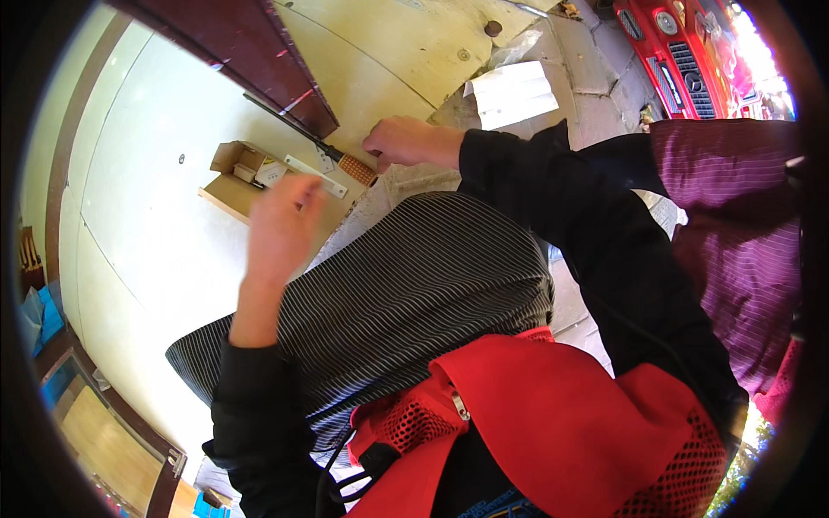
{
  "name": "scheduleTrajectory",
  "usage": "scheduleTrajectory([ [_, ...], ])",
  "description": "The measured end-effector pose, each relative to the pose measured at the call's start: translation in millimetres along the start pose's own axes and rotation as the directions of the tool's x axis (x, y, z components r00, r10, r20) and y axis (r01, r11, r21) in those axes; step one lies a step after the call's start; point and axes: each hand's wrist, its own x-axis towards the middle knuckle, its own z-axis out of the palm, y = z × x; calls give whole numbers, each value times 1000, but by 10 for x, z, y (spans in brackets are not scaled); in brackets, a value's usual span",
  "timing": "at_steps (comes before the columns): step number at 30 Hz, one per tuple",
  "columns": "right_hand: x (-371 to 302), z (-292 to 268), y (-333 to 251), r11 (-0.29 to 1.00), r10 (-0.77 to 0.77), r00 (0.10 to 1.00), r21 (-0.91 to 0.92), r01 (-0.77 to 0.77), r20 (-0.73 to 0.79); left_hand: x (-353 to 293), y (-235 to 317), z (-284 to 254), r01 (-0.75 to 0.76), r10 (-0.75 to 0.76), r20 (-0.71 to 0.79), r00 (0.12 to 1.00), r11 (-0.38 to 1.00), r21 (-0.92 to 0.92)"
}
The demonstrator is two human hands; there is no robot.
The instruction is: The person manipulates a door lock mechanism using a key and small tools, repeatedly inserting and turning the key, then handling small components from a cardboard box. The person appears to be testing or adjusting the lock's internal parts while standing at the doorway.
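My right hand (404, 142) hovers over the doorway floor with its fingers curled in. What it holds, if anything, is hidden. Just below its fingertips lies the brown, dimpled end (357, 169) of a long, thin tool with a black middle part. My left hand (285, 226) is smeared by motion, its fingers partly bent, so its grip is unclear. Beside it sits an open cardboard box (231, 192) with small cartons (248, 164) inside. A flat metal strip with holes (332, 185) lies between the box and the tool.
A dark maroon door (250, 52) stands at the top left. White paper (515, 93) lies on the stone paving. A red toy car (686, 60) is at the far right. Another person's maroon striped clothing (743, 233) is close on my right. My lap has dark striped cloth (406, 276).
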Motion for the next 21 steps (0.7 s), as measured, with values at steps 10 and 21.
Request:
scheduleTrajectory([
  [10,-135,226,-5,935,-212,973,-309,174,-95,-450,697,529,176,-58,467,882,961,-213],
  [21,-495,-319,-1610,811,-433,689,82,579,-581,-684,485,140,285,-502,500,705,-445,-849],
])
